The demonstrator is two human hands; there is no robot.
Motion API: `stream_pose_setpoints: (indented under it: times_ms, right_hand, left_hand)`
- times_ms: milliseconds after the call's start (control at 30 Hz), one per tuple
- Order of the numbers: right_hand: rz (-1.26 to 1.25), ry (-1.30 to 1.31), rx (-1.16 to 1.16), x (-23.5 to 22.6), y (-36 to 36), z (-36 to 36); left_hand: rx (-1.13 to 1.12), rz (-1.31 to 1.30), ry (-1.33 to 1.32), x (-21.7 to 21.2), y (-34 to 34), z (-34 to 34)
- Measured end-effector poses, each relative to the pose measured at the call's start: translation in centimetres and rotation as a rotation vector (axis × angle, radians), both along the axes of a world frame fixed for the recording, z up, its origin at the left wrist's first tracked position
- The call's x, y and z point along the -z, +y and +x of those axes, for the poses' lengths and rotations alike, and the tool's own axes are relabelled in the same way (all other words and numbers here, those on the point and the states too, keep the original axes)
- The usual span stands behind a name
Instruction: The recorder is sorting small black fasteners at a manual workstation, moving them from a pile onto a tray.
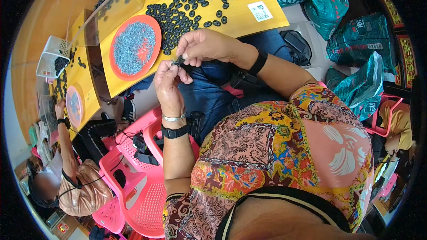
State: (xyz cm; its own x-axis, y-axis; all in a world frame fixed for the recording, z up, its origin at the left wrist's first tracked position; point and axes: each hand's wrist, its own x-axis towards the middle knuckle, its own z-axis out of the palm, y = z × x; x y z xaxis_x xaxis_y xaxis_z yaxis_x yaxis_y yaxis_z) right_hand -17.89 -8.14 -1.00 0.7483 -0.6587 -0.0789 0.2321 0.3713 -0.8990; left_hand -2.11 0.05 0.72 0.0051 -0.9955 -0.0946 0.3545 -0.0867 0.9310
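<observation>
Just past the table's near edge, over my lap, my two hands meet at a small black oval piece [179,62]. My left hand [168,79] pinches it from below between thumb and fingertips. From the upper right, my right hand [205,46] closes its thumb and forefinger on the same piece. Fingertips cover much of it, and a thin light sliver beside it is too small to name. Left of the hands, an orange-red plate [158,30] holds a heap of thin silvery metal pins [129,49]. Loose black oval pieces with holes [180,22] lie spread beyond the hands.
The yellow table [231,18] carries a white label [259,12]. A clear plastic partition stands at left, near a white basket [52,58]. A co-worker's hand [60,108] is by another plate [74,105]. Pink chairs [142,195] are beside me; green sacks [360,40] sit at right.
</observation>
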Motion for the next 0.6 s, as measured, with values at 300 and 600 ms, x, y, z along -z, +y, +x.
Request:
stream_pose_setpoints:
  times_ms: [300,600]
  right_hand:
    - [-0.158,0.007,0.041,-0.18,0.18,0.29]
    - [-0.085,-0.116,0.027,0.44,0.44,0.66]
  left_hand:
    - [0.064,0.001,-0.014,0.18,0.17,-0.39]
    - [0.002,-0.038,-0.001,0.24,-0.02,-0.19]
